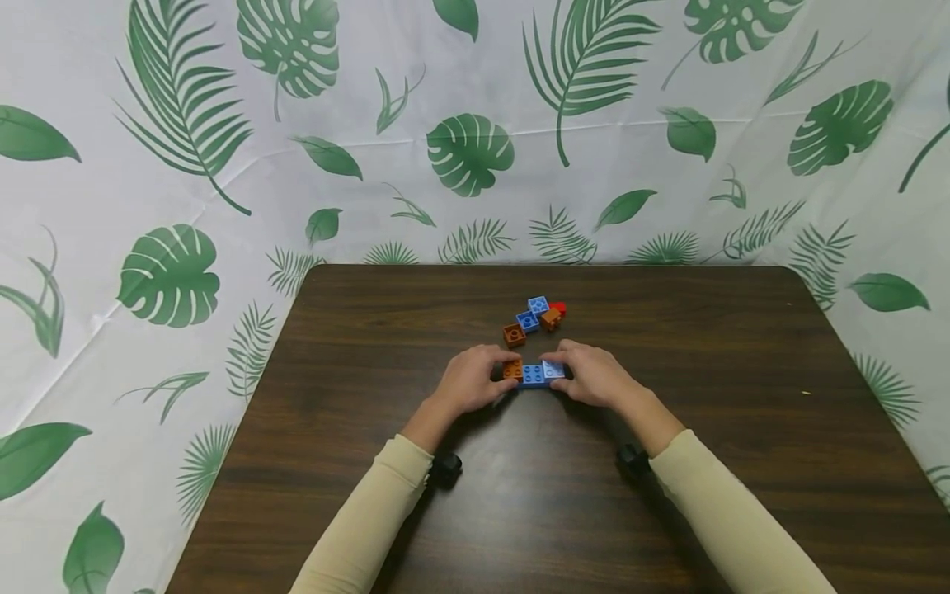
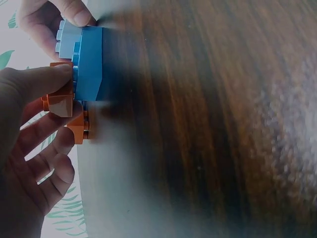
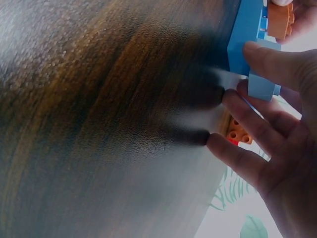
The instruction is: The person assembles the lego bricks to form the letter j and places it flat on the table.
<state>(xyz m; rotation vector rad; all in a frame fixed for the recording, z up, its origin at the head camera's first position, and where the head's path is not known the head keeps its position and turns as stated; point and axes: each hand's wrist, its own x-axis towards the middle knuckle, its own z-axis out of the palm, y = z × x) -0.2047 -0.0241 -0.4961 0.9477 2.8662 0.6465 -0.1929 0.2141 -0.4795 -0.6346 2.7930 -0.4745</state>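
Note:
A long blue brick lies low at the table's middle, studs up. On its left end sits an orange brick, which juts past that end. A light blue brick sits on the right end and also overhangs. My left hand pinches the orange brick between thumb and fingers. With thumb and fingers, my right hand grips the light blue brick. In the right wrist view, two of its other fingers reach down to the tabletop.
Just beyond the hands lie loose bricks: a brown-orange one, a blue one, another blue one, an orange one and a red piece. The dark wooden table ends at a leaf-patterned cloth.

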